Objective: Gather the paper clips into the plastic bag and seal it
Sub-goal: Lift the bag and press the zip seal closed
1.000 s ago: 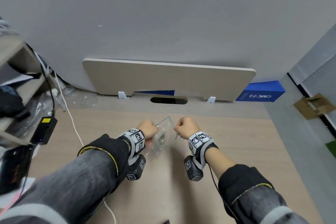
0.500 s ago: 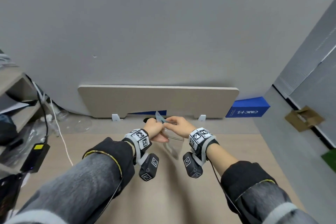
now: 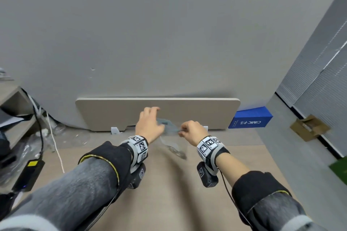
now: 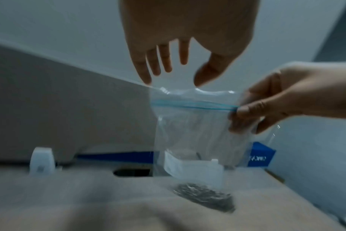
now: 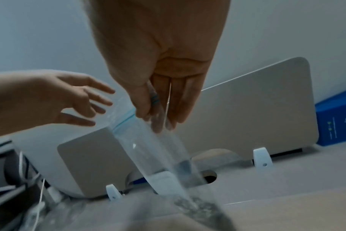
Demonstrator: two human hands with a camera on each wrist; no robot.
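Observation:
A clear plastic zip bag (image 4: 196,132) with a blue zip strip (image 4: 193,105) hangs in the air above the desk. Several silver paper clips (image 4: 205,197) lie heaped in its bottom corner. My right hand (image 4: 267,107) pinches the bag's right end at the strip, thumb in front and fingers behind. My left hand (image 4: 174,78) is spread open just above the bag's top edge, holding nothing; whether its tips touch the plastic is unclear. In the head view the bag (image 3: 170,137) hangs between my left hand (image 3: 150,124) and right hand (image 3: 189,131). The wrist views are blurred.
A beige panel (image 3: 157,112) stands upright along the desk's back edge, with a cable hole (image 4: 131,171) in front of it. A blue box (image 3: 249,118) lies at the back right. A black power adapter (image 3: 28,172) and cables sit at the left.
Both hands have risen from the desk with the bag. My left hand has let go of the bag's top and spread open. The right hand still pinches the strip.

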